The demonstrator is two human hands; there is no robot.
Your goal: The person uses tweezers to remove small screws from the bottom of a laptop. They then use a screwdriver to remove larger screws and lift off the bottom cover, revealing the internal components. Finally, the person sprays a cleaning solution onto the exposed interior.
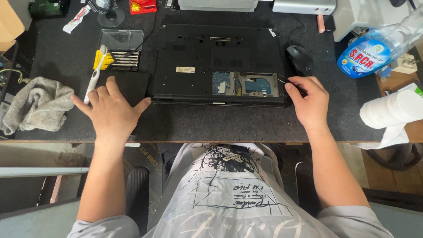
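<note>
The laptop lies upside down on the dark mat of the desk, its black underside up. A bay near its front right corner is uncovered, showing a blue board and a metal drive.

The right hand rests at the laptop's right front corner. Its grip is clenched on thin black tweezers, whose tips reach the right edge of the open bay.

The left hand lies flat and released, fingers spread. It presses on a flat black cover just left of the laptop, thumb touching the laptop's front corner. Its index finger sits beside a white toothbrush.

Behind the cover is a clear-lidded screwdriver set. A grey rag lies at the far left. A black mouse sits just right of the laptop. Further right are a blue spray bottle and a white paper roll.
</note>
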